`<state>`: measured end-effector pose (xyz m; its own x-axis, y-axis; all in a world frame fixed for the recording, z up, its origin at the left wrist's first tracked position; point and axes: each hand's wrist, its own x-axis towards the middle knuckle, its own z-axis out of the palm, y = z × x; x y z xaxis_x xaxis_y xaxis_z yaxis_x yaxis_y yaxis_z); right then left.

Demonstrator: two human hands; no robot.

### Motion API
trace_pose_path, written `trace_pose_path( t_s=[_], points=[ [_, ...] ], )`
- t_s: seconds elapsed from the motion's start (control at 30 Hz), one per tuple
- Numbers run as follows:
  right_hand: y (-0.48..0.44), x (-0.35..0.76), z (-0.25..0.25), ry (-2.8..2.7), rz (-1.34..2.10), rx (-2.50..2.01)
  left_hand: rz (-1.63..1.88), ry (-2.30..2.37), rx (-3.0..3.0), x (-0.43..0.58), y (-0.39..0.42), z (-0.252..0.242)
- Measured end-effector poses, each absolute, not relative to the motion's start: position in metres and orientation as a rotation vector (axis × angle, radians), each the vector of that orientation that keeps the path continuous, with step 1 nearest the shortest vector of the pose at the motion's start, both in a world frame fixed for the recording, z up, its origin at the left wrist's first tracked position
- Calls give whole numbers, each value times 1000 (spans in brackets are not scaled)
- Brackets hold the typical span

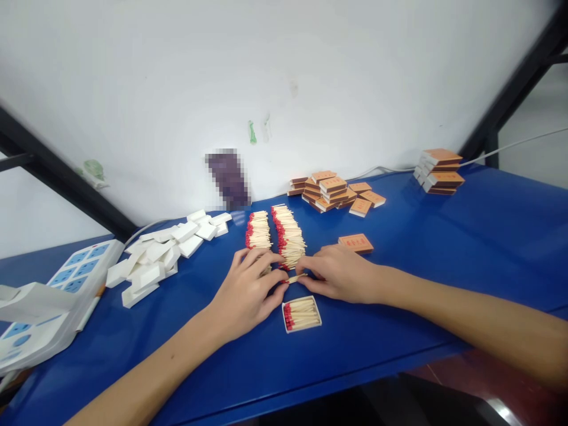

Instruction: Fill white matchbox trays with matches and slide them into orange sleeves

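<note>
My left hand [248, 290] and my right hand [341, 275] meet at the table's middle, fingers pinched on the two ends of a few matches [296, 278]. Red heads point toward the left hand. Just below lies a white matchbox tray [304, 329] filled with red-headed matches [304, 312]. Beyond my fingers, two long rows of matches stretch toward the wall, a left row [258, 229] and a right row [288, 232]; the left hand partly covers the near end of the left row. An orange matchbox sleeve [357, 243] lies just behind my right hand.
White empty trays [155, 248] are heaped on the left, beside a white power strip [66, 296]. Orange matchboxes [328, 189] are piled at the back, with another stack [441, 171] at the far right. A white cable [381, 170] runs along the wall behind the blue table [444, 248].
</note>
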<state>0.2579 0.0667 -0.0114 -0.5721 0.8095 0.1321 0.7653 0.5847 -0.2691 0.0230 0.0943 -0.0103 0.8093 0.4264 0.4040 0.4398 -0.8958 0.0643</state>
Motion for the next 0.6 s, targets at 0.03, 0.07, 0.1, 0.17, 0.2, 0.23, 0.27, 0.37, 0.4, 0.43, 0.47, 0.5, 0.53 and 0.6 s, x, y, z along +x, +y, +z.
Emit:
trace_pose_path(
  t_s=[0.03, 0.07, 0.1, 0.17, 0.2, 0.23, 0.27, 0.37, 0.4, 0.43, 0.47, 0.5, 0.53, 0.6],
  points=[
    [67, 258, -12, -2572, 274, -1299, -640, -713, -2958, 23, 94, -11],
    [67, 258, -12, -2569, 279, -1298, -631, -720, -2957, 22, 94, -11],
    [67, 258, -12, -2568, 285, -1298, -623, -726, -2955, 22, 94, -11],
    [67, 258, -11, -2571, 295, -1297, -608, -730, -2951, 22, 93, -10],
    [66, 258, -11, -2572, 297, -1294, -601, -728, -2949, 21, 93, -10],
    [66, 258, -11, -2575, 300, -1286, -595, -724, -2946, 21, 92, -10],
    [66, 258, -10, -2578, 303, -1275, -592, -720, -2944, 22, 92, -10],
    [65, 258, -10, -2580, 309, -1247, -601, -708, -2940, 23, 91, -9],
    [65, 258, -10, -2582, 309, -1247, -603, -707, -2941, 23, 91, -9],
    [65, 258, -10, -2582, 305, -1251, -603, -708, -2944, 24, 91, -8],
    [65, 258, -10, -2582, 298, -1258, -601, -710, -2944, 24, 90, -8],
    [65, 258, -10, -2583, 293, -1262, -598, -712, -2943, 24, 90, -8],
    [65, 258, -10, -2584, 291, -1262, -594, -712, -2939, 24, 90, -8],
    [66, 259, -9, -2587, 296, -1252, -582, -706, -2926, 24, 90, -7]
  ],
)
